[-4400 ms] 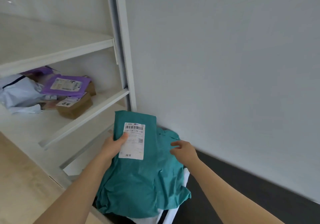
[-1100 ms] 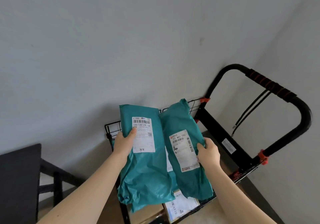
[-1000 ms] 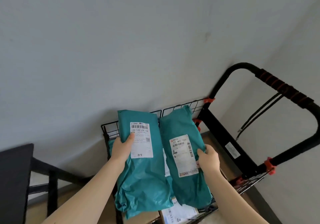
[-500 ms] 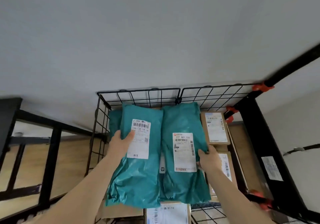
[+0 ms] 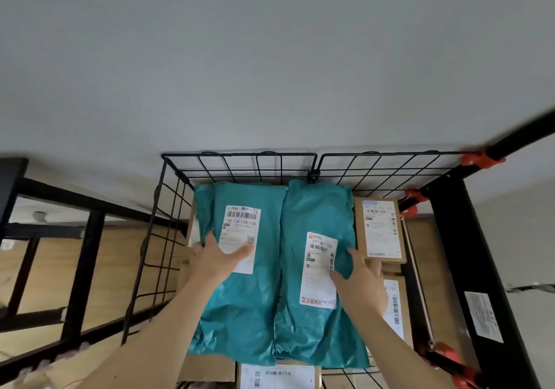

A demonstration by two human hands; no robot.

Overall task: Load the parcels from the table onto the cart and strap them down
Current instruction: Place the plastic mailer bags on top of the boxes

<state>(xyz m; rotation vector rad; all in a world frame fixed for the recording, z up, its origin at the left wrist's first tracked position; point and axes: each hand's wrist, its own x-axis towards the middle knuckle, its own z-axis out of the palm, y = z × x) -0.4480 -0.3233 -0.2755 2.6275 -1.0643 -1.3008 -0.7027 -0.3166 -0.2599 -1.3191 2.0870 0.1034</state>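
Overhead, a plain grey wall fills the upper half of the view. Below it stands the cart, a black wire-mesh basket whose back and left panels rise above the load, with a thick black upright on its right side. A black table frame sits to the left of the cart, over a wooden floor.

Inside the basket, two teal plastic mailers lie side by side on a layer of cardboard boxes, their long edges touching. The left teal parcel sits near the left mesh panel. The right teal parcel reaches up to the back panel. A labelled cardboard box lies just beside it on the right, and another box shows at the near edge.

Both bare forearms reach in from the bottom, angled toward each other. The left hand lies palm down on the left teal parcel, fingers spread and fairly straight, thumb stretched across the lower part of its white label. The right hand rests on the right edge of the right teal parcel, fingers extended and loose, thumb touching the side of that parcel's label. Neither hand curls round anything.

Orange clamps pin the mesh to the upright.
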